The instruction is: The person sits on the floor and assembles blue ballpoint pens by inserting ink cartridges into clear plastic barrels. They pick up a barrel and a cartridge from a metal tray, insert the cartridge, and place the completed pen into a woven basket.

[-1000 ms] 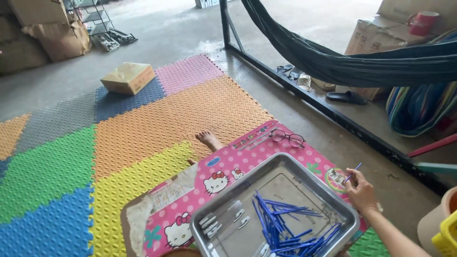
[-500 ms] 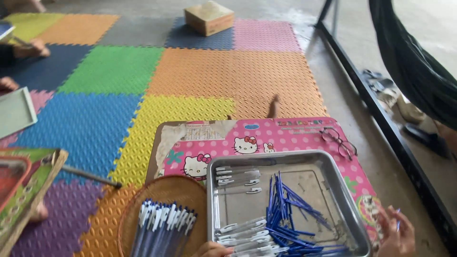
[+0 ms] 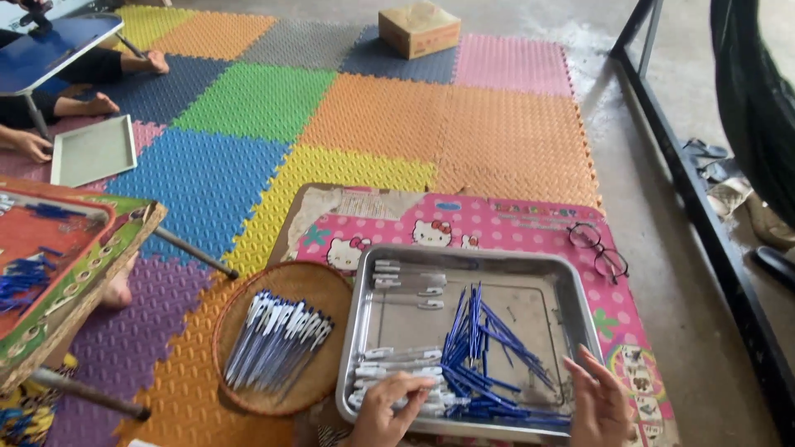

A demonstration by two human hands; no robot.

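A metal tray [image 3: 571,285] lies on a pink cartoon-print low table [image 3: 497,219]. It holds several blue pen refills [image 3: 484,348] in a loose pile and white pen barrels [image 3: 406,285] in rows. My left hand [image 3: 383,407] rests on the white barrels at the tray's near edge, fingers curled over them. My right hand [image 3: 598,401] hovers over the tray's near right corner, fingers apart, beside the blue refills. A round woven tray [image 3: 323,285] to the left carries several assembled pens [image 3: 277,339].
Black-rimmed glasses [image 3: 600,252] lie on the pink table's right side. Colourful foam mats [image 3: 273,149] cover the floor, with a cardboard box [image 3: 418,29] far back. Another person's hand and feet [image 3: 50,124] are at far left near a grey tray [image 3: 91,151]. A black frame [image 3: 704,190] runs along the right.
The view has swung left and down from the hammock side onto the tray. My left hand has come into view on the white barrels; my right hand has moved in to the tray's corner.
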